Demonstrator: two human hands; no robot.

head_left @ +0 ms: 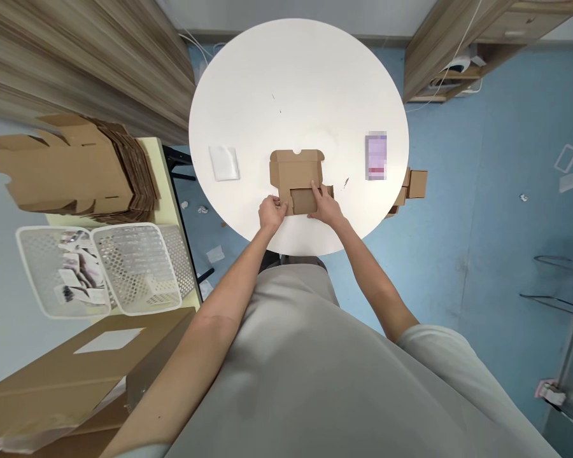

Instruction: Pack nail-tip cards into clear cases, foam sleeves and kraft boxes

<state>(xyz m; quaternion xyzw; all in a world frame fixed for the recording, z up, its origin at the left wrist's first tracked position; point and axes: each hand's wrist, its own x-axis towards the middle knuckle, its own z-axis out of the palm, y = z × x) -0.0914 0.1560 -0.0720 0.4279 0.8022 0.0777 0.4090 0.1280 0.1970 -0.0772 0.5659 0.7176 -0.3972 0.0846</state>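
A small brown cardboard box, partly folded, lies near the front edge of the round white table. Its lid flap with a notched edge is spread out away from me, and the tray part nearest me stands open. My left hand pinches the box's near left corner. On the right, my right hand grips the side wall, thumb and fingers at the near right corner, with a flap sticking out beyond it. A clear plastic packet lies left of the box. Farther right lies a blurred pink-purple packet.
Flattened cardboard boxes are stacked on a side table at left. Beside them stand two white plastic baskets, one holding small packets. A large carton is at lower left. Small brown boxes sit beyond the table's right edge.
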